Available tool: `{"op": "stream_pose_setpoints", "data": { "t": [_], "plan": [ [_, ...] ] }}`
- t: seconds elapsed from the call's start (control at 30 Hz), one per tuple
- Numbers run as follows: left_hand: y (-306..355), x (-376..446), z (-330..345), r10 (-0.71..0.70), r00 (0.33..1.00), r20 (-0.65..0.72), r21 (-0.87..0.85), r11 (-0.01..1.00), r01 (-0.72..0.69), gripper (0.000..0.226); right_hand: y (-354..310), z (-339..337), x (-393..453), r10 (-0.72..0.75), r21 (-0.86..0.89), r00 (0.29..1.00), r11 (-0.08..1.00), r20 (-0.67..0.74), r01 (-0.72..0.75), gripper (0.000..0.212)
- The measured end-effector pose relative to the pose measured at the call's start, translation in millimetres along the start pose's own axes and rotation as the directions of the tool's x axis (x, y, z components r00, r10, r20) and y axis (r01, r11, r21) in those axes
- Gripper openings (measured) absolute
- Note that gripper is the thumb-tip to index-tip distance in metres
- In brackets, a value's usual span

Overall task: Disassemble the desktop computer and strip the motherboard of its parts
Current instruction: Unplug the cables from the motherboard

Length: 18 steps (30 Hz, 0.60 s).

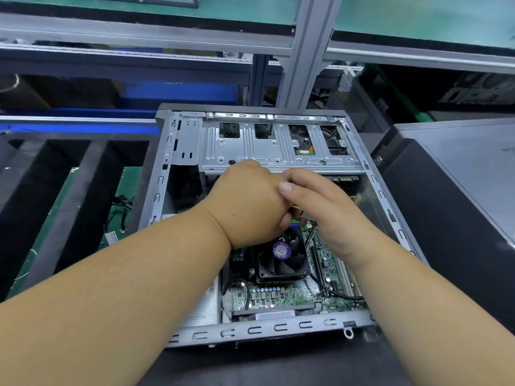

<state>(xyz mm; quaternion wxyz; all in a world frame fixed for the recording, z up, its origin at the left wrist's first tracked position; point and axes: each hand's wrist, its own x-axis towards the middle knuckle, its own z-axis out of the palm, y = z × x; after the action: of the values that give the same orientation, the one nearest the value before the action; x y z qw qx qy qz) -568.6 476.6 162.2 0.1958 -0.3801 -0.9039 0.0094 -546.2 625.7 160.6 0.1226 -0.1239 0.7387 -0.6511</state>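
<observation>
An open desktop case (267, 328) lies flat in front of me with its side panel off. Inside, the green motherboard (281, 296) carries a black CPU fan (281, 257) with a purple hub label. A silver drive cage (278, 151) spans the far end. Both hands reach in just above the fan, below the cage. My left hand (248, 207) curls its fingers downward around something hidden beneath it. My right hand (326, 210) pinches a connector with yellow wires (299, 213); its thumb rests against my left hand.
A second dark grey computer case (451, 196) stands close on the right. To the left are dark bins with a green board and loose cables (122, 210). Aluminium shelf rails (306, 51) run overhead at the back. A black cable (245, 291) loops over the motherboard's near corner.
</observation>
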Motion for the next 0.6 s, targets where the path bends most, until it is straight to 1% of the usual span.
{"op": "stream_pose_setpoints", "data": {
  "t": [0.1, 0.17, 0.27, 0.4, 0.5, 0.6],
  "plan": [
    [0.4, -0.8, -2.2, 0.002, 0.999, -0.034, -0.029, 1.0, -0.003, 0.014, 0.6, 0.1, -0.5, -0.008, -0.002, 1.0, 1.0, -0.008, 0.008, 0.028],
    [0.3, -1.3, -3.4, 0.01, 0.999, -0.05, -0.056, 0.998, -0.013, 0.014, 1.6, 0.0, -0.5, 0.003, -0.006, 0.999, 1.0, -0.032, -0.003, 0.033],
    [0.2, -1.5, -4.0, 0.013, 0.998, -0.054, -0.087, 0.996, -0.018, 0.014, 2.2, 0.2, -0.4, 0.012, 0.0, 0.999, 1.0, -0.046, -0.012, 0.026],
    [0.5, -2.6, -2.5, 0.008, 0.999, -0.046, -0.066, 0.998, -0.011, 0.011, 3.4, 0.2, 0.2, -0.008, 0.005, 0.999, 1.0, -0.038, 0.009, 0.022],
    [0.2, -4.3, -2.1, 0.009, 0.997, -0.079, -0.071, 0.997, -0.014, 0.012, 5.7, 0.4, 0.3, -0.037, 0.017, 0.998, 0.999, -0.047, 0.038, 0.032],
    [-0.9, -5.4, -1.3, 0.022, 0.993, -0.118, -0.045, 0.999, -0.028, 0.022, 9.1, 0.3, 0.9, -0.1, 0.009, 0.993, 0.995, -0.058, 0.1, 0.042]
  ]
}}
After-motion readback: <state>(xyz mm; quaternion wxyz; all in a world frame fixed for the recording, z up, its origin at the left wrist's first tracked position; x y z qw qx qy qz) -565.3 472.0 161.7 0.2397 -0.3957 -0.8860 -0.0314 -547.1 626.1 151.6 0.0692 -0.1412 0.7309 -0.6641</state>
